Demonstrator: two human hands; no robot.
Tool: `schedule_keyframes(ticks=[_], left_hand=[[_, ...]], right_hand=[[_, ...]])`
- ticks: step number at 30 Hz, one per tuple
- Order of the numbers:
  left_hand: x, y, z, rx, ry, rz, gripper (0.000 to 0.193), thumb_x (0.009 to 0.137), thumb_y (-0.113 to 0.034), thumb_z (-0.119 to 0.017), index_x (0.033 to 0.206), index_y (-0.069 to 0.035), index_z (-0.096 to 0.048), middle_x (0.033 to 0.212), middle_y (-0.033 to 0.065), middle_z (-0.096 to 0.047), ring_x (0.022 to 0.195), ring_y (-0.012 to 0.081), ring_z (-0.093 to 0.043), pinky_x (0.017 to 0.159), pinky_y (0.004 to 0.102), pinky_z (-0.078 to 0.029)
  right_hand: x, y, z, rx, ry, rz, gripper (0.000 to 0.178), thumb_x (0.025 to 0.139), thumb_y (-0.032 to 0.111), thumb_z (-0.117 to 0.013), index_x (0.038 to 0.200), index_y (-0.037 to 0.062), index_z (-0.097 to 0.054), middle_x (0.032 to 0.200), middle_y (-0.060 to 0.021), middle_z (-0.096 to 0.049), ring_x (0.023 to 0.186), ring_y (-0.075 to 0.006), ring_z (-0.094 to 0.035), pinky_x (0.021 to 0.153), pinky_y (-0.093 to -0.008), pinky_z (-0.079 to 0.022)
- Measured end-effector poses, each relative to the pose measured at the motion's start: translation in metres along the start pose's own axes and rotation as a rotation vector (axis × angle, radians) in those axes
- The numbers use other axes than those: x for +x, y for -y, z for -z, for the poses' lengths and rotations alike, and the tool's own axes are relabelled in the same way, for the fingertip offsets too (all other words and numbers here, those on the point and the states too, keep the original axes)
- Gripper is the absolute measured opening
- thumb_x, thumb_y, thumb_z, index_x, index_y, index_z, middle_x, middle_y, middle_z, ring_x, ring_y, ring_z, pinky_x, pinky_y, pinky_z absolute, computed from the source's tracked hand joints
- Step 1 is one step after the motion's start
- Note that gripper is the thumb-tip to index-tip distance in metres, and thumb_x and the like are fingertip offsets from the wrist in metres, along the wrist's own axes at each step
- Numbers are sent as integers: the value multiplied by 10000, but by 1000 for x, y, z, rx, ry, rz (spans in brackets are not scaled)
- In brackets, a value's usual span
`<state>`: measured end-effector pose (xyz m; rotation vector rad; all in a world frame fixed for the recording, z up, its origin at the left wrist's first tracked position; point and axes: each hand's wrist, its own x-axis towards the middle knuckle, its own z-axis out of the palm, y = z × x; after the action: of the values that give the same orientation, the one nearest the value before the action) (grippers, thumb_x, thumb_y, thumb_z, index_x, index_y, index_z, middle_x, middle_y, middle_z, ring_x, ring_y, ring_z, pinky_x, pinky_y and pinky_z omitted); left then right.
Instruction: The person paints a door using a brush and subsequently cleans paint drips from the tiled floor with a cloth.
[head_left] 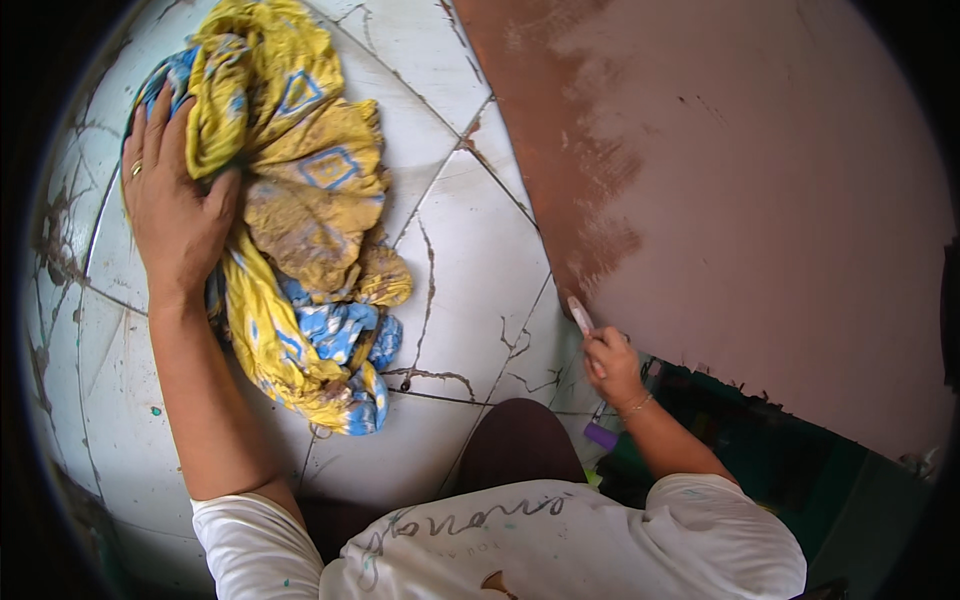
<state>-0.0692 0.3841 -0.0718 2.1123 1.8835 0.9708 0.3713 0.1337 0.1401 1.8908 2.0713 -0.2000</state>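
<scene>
My left hand [180, 195] rests with fingers spread flat on a crumpled, stained yellow-and-blue cloth [310, 220] on the floor, its thumb against the fabric. A ring sits on one finger. Closed around a slim whitish tool [579, 314], my right hand [614, 366] is at the lower left corner of a large pinkish-brown painted surface [760, 190]. The tool's tip meets that corner; its kind is unclear. Along the surface's left edge runs a darker, reddish-brown streaky band [560, 130].
White floor tiles [480, 230] with cracks and stained joints lie under the cloth. Below the painted surface's ragged lower edge is a dark green area [720, 420]. A small purple object [600, 436] is beside my right forearm. My dark-clad knee [525, 440] is between my arms.
</scene>
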Motion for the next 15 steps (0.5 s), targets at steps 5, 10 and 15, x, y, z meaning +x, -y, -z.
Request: schedule_keyframes(ticks=[5,10,15], left_hand=[[-3,10,-4,44,-47,-20,599,763,-213,-676,1326,-53,-548,1471,135,-467,1383,348,-390,1159,433,-289],[0,12,-9,126,-10,-32,628,788,-263,-672,1357,-54,-509,1497,136,-427,1389,354,-370,1167,444,-266],[-7,-1,-13,253,17,-3,661,833,-343,-601,1409,-58,-446,1543,137,-357,1433,359,-292,1184,466,-210]], right_hand=[[-16,16,85,-30,-218,-35,265,655,-43,-712,892,65,-663,968,-126,-616,802,-321,-643,703,-393,-537],[-36,29,88,22,-260,38,261,651,-51,-705,885,54,-658,968,-133,-615,793,-328,-644,687,-392,-538],[-63,-27,4,172,-127,-12,217,711,-38,-694,897,67,-657,977,-126,-603,821,-326,-627,695,-396,-525]])
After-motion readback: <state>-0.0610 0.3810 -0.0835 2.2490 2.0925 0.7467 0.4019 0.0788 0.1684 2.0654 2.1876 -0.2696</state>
